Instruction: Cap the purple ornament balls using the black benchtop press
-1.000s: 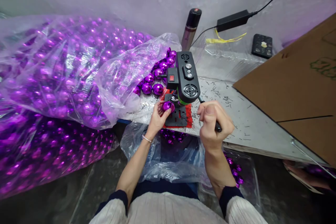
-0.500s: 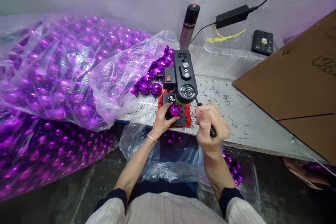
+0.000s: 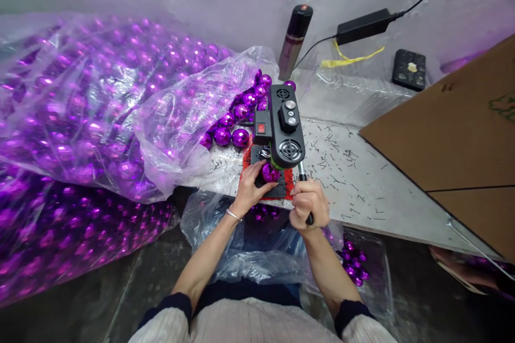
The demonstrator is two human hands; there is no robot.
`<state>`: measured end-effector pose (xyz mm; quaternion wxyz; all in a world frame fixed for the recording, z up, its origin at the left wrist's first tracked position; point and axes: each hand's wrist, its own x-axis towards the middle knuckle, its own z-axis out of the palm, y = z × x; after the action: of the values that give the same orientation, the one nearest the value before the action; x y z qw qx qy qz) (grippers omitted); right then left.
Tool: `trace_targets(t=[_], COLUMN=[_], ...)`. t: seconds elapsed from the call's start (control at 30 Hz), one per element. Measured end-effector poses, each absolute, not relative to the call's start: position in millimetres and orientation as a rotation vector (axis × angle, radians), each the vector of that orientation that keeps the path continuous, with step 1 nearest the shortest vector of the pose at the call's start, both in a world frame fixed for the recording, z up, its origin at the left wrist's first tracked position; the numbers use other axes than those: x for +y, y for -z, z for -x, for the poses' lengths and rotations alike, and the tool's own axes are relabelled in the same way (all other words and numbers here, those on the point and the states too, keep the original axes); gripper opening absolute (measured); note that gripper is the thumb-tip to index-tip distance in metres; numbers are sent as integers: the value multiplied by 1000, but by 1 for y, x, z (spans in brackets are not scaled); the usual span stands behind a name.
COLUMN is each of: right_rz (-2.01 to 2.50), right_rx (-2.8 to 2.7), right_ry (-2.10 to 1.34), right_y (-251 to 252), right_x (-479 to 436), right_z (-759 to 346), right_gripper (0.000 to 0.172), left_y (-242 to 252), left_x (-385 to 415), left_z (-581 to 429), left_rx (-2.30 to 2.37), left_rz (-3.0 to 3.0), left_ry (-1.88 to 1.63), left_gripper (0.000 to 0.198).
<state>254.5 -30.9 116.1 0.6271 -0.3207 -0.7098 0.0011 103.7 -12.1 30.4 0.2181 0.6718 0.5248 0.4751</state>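
the left hand is holding a ball under the press, thumb and fingers curling round it; the right hand is gripping the lever; i'd be keeping fingertips clear

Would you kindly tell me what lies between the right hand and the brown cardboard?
Between right hand and brown cardboard, the head view shows white tabletop strewn with thin dark scraps.

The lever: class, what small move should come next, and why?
Probably ease the lever down slightly: the right hand grips it, while the left hand holds a purple ball under the machine's front end. Whether a bit touches the ball is hidden.
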Motion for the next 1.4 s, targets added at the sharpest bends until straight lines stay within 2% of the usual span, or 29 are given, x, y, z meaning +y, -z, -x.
trace_targets(t=[0.27,0.67,0.87,1.03,1.1,1.17,1.23,1.27,1.33,1.4], right_rz=[683,622,746,823,797,769,749,747,746,743], right_rx=[-1516,-1601,-1553,-1518,-1532,-1550,-1561,-1562,-1561,-1563], right_ry=[20,70,-10,-177,-169,-144,-125,-119,-111,-103], right_y=[-97,-85,-131,-175,-175,-168,-160,-157,-154,-153], right_x=[-23,-17,-23,-28,-28,-28,-28,-28,-28,-28], right_z=[-248,-250,-251,-249,-250,-251,-251,-251,-251,-251], right_gripper=[32,30,31,32,32,31,30,30,30,31], left_y=[-30,-27,-27,-19,-13,-9,-13,-20,-39,-64], left_x=[-11,-9,-4,-43,-65,-76,-67,-55,-21,19], left_z=[-103,-104,-103,-102,-100,-96,-88,-84,-74,-66], left_rx=[1447,1415,1397,1378,1345,1324,1394,1480,1743,1992], left_rz=[-1920,-1878,-1898,-2073,-2192,-2254,-2229,-2178,-1983,-1750], left_ry=[-1336,-1372,-1348,-1371,-1331,-1313,-1321,-1327,-1306,-1218], left_gripper=[66,63,65,65,77,105,113,105,77,62])
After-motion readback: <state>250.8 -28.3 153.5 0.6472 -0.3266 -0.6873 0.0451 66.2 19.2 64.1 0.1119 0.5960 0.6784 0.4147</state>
